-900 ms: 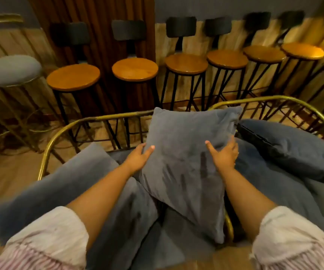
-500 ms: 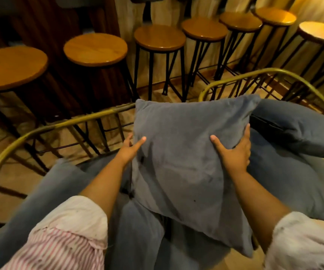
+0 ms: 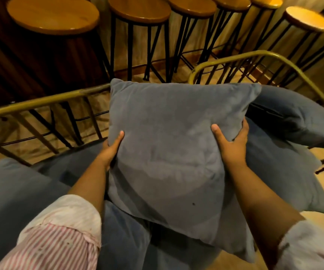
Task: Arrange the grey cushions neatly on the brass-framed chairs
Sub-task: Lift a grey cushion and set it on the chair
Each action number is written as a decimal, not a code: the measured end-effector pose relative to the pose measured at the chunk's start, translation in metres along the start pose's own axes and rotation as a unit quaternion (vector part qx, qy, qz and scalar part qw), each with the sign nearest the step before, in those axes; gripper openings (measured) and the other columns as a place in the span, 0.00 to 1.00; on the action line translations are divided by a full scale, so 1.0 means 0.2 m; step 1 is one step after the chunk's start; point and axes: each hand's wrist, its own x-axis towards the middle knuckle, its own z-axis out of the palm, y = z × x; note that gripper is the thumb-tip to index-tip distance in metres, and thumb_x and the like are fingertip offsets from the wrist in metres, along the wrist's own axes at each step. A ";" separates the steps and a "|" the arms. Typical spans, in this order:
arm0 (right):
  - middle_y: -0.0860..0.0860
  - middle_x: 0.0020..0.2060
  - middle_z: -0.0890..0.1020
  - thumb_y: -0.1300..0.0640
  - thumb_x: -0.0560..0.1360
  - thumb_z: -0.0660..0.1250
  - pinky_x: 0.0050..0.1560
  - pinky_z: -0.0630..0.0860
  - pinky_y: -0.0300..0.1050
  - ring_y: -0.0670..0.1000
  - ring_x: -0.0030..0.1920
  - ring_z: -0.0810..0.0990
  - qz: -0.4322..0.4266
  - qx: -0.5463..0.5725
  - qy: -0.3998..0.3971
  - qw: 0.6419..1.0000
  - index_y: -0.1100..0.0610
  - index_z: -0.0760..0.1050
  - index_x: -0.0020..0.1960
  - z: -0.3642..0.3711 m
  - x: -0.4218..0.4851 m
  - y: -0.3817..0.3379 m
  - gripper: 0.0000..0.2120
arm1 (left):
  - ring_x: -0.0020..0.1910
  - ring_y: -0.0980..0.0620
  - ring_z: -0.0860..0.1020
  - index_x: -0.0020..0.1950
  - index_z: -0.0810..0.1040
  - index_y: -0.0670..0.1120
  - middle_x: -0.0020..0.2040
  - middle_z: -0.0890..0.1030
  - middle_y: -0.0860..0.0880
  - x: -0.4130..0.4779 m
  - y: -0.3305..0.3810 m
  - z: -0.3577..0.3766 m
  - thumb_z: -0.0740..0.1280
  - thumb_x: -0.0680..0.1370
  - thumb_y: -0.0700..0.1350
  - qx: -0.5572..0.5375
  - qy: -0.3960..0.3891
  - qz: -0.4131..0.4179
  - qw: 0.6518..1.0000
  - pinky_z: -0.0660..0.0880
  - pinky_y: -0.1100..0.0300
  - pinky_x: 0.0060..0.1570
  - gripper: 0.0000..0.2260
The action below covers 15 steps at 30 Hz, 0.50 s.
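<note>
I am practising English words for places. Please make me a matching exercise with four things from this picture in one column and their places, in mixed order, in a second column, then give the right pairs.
Things:
1. square grey cushion
2. wooden stools
3. left hand
4. cushion at the far right

Places:
A. in a row behind the chairs
B. lying against the right chair's brass rail
C. held up between both hands
D. gripping the held cushion's left edge

Pairs: 1-C, 2-A, 3-D, 4-B. The right hand grips the opposite edge.
</note>
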 end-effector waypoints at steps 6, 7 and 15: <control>0.42 0.75 0.58 0.28 0.54 0.72 0.61 0.67 0.29 0.43 0.70 0.63 -0.036 0.026 -0.138 0.989 0.42 0.45 0.77 -0.21 -0.12 -0.04 0.60 | 0.72 0.40 0.66 0.77 0.58 0.46 0.75 0.65 0.43 -0.12 0.04 -0.02 0.67 0.72 0.60 -0.006 0.051 0.030 0.998 0.63 0.43 0.70 0.38; 0.39 0.73 0.58 0.29 0.54 0.73 0.56 0.66 0.23 0.40 0.69 0.62 -0.036 0.023 -0.154 0.987 0.41 0.44 0.77 -0.25 -0.15 -0.02 0.61 | 0.72 0.40 0.66 0.77 0.59 0.46 0.75 0.65 0.43 -0.14 0.05 -0.03 0.68 0.72 0.60 -0.005 0.046 0.037 0.998 0.64 0.43 0.70 0.39; 0.37 0.70 0.62 0.32 0.55 0.75 0.65 0.67 0.44 0.42 0.68 0.65 -0.035 0.065 -0.093 0.993 0.41 0.49 0.77 -0.48 -0.30 -0.17 0.58 | 0.70 0.40 0.69 0.74 0.64 0.47 0.73 0.69 0.44 -0.51 0.31 0.04 0.72 0.68 0.60 0.013 0.037 0.118 0.992 0.68 0.43 0.67 0.39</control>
